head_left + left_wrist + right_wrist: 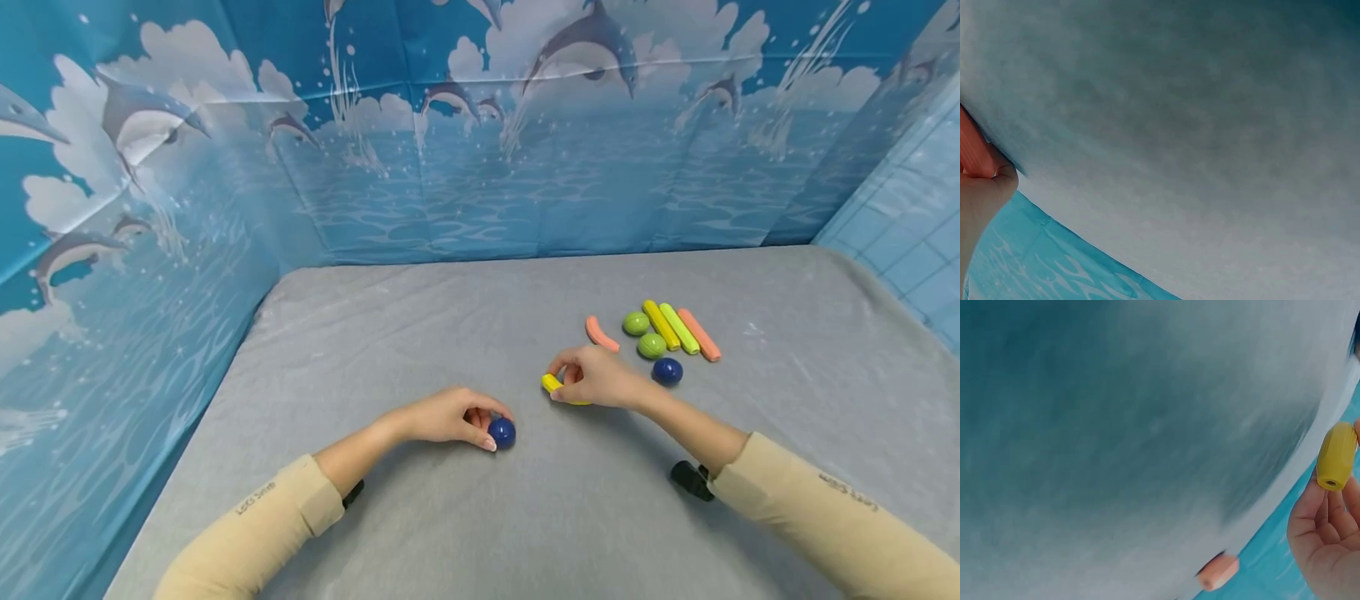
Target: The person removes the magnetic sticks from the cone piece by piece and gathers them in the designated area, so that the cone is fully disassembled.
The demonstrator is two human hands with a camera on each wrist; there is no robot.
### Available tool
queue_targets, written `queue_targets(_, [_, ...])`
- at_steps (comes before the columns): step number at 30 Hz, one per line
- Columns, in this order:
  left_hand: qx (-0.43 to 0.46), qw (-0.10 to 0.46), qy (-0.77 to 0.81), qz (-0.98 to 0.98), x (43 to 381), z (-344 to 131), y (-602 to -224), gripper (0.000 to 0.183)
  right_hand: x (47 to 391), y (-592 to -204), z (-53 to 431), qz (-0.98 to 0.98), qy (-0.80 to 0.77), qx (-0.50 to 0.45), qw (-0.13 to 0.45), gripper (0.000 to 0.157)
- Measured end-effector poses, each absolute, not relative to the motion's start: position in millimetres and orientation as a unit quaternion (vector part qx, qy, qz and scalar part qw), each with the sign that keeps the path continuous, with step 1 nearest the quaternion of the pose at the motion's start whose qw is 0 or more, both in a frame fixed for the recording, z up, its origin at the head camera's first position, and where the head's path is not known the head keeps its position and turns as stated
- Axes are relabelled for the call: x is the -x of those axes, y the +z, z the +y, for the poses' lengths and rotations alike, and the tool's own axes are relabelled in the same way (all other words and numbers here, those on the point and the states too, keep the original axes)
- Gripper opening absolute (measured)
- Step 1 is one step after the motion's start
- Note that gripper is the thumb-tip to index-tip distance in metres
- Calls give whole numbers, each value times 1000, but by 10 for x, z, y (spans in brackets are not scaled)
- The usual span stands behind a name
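Note:
In the head view my left hand pinches a shiny dark blue ball between thumb and fingers, low over the grey cloth. To its right, my right hand grips a short yellow faceted stick, partly covered by the fingers. The right wrist view shows this yellow stick end-on, with a small hole in its tip. At the edge of the left wrist view, a reddish-orange shape appears at my left hand; I cannot tell what it is.
Beyond my right hand lie a curved salmon piece, two green balls, another dark blue ball, and yellow, lime and salmon sticks. Dolphin-print curtains border the cloth-covered table.

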State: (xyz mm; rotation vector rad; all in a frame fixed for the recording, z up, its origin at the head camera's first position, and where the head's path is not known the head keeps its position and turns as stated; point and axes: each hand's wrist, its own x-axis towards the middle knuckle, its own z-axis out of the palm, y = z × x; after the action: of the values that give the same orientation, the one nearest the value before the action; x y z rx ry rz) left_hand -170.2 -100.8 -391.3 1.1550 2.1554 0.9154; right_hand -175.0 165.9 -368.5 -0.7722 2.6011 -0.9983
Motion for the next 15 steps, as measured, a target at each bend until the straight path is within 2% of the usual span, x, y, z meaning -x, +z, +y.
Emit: queue_targets(15, [-427,264,342,794,1706,-1019,-3915,37,2067,-3698,1816,953,-256,149,55,29])
